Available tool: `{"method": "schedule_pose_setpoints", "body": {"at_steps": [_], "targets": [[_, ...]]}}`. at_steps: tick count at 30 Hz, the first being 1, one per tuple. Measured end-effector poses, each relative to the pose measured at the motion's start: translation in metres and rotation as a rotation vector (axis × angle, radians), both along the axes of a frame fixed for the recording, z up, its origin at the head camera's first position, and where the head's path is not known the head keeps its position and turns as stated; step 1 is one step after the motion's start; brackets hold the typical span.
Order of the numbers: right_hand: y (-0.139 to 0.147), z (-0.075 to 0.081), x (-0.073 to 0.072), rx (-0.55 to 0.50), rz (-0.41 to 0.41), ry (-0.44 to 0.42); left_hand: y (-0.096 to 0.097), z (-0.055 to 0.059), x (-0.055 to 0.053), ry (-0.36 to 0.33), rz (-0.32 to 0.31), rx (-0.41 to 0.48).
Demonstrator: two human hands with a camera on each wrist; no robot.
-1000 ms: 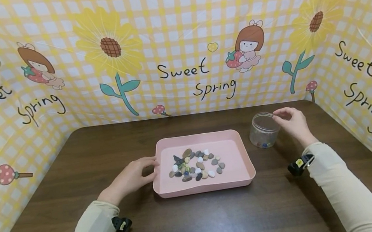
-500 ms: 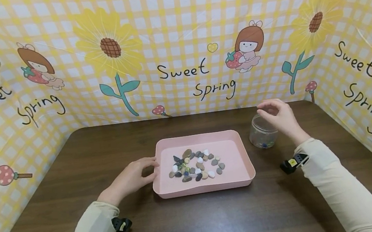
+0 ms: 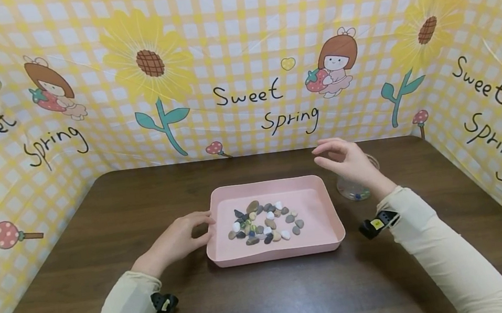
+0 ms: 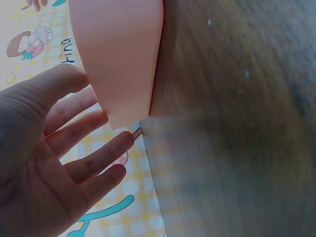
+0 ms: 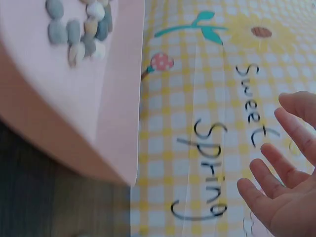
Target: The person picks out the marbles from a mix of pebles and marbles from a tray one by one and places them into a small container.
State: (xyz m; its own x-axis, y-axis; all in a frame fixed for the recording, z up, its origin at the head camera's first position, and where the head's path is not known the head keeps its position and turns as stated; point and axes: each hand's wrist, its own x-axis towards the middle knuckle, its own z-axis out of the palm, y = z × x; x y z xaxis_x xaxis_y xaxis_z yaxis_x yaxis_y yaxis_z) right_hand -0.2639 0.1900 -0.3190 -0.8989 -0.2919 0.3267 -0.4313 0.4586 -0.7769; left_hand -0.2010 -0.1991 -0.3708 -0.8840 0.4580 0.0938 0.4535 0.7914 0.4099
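Several grey, white, tan and dark pebbles [image 3: 270, 223] lie in the shallow pink tray [image 3: 318, 216] on the table, with a few greenish and blue pieces among them. My left hand [image 3: 174, 240] touches the tray's left rim; its fingers are spread and loosely bent against the edge [image 4: 98, 98]. Above and behind the tray's right corner hovers my right hand [image 3: 344, 162], its fingers loosely bent and nothing visible between them, also in the right wrist view. A clear jar [image 3: 348, 189] with blue and greenish pieces at its bottom stands right of the tray, partly hidden by the right hand.
The dark brown wooden table [image 3: 270, 302] extends around the tray on all sides. Checked yellow cloth [image 3: 235, 37] with printed flowers and lettering walls off the back and both sides. A black camera is strapped to each wrist.
My right hand has moved left from the jar's rim, across its mouth, to above the tray's back right corner. My left hand and the tray have stayed in place.
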Motion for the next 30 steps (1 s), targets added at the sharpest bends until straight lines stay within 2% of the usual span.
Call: {"method": "schedule_pose_setpoints", "body": {"at_steps": [8, 17, 30], "targets": [[-0.03, 0.001, 0.001, -0.019, 0.14, -0.054, 0.0, 0.0, 0.0, -0.007, 0.003, -0.003], [-0.058, -0.009, -0.008, 0.036, 0.304, -0.036, 0.002, 0.001, -0.001, 0.017, -0.009, -0.001], [-0.085, -0.022, -0.021, 0.047, 0.476, -0.149, 0.001, 0.001, 0.0, 0.003, 0.004, -0.006]]}}
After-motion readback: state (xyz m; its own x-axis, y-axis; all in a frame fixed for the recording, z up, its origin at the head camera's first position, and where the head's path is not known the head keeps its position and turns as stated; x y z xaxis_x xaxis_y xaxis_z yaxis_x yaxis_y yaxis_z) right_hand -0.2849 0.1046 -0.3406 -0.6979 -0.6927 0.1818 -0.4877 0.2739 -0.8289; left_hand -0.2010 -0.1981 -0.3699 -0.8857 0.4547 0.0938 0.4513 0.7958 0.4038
